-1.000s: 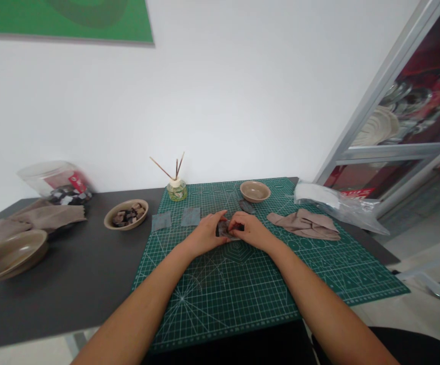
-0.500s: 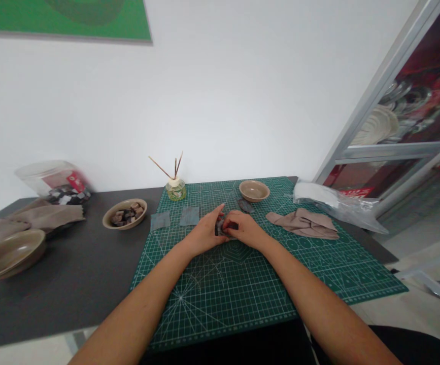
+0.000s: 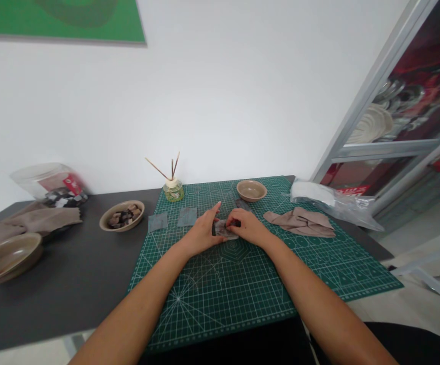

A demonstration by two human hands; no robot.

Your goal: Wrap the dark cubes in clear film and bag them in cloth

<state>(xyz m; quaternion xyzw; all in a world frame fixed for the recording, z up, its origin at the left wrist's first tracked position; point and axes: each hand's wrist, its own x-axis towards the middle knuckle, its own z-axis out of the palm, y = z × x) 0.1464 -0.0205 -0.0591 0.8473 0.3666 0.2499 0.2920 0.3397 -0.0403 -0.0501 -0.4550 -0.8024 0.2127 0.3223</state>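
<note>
Both my hands meet over the middle of the green cutting mat (image 3: pixel 220 299). My left hand (image 3: pixel 202 232) and my right hand (image 3: pixel 246 227) pinch a small dark piece resting on a pale grey sheet (image 3: pixel 225 230) between them. The left forefinger sticks up; the other fingers are curled round the piece. What the piece is I cannot make out. Two small grey squares (image 3: pixel 158 222) lie on the mat just left of my hands. A dark flat piece (image 3: pixel 242 204) lies just beyond my right hand.
A small tan bowl (image 3: pixel 251 190), a reed diffuser (image 3: pixel 173 188) and a folded tan cloth (image 3: pixel 299 222) sit on the mat. On the dark table (image 3: pixel 63 284) stand a bowl of dark pieces (image 3: pixel 122 215), a large bowl (image 3: pixel 4 257), a plastic jar (image 3: pixel 48 182) and another cloth. A plastic bag (image 3: pixel 330 203) lies at the right.
My hands stay together on the small piece; the fingers shift slightly and the pale sheet under it shows more. The view drifts a little to the right.
</note>
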